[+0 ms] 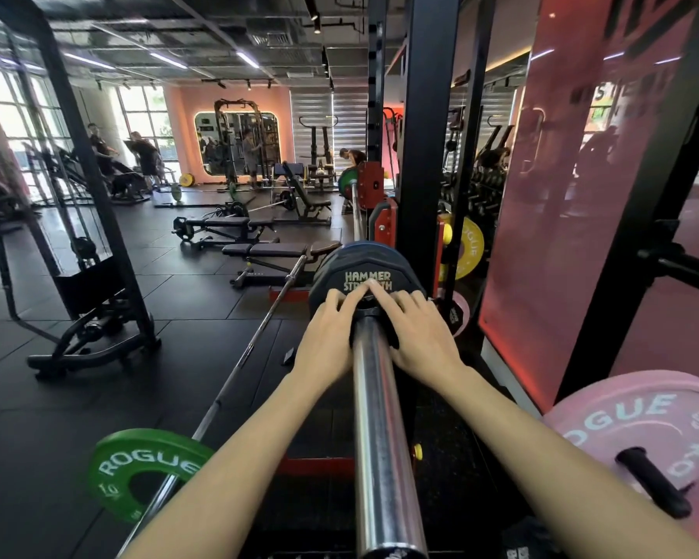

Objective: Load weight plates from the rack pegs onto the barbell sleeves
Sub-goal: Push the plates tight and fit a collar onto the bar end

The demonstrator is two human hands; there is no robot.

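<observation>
A chrome barbell sleeve (382,437) runs straight away from me. On it sits a black Hammer Strength plate (360,264), with a blue plate edge just behind it. My left hand (331,332) and my right hand (416,332) press flat on the plate's face, one on each side of the sleeve, fingers spread and fingertips almost meeting above the bar. A pink Rogue plate (638,429) hangs on a black rack peg (654,482) at the lower right. A yellow Rogue plate (471,246) hangs on the rack further back.
The black rack upright (428,127) stands just right of the plate. A second barbell (243,357) with a green Rogue plate (146,470) lies on the floor to the left. Benches (275,252) and other machines stand beyond, with people far off.
</observation>
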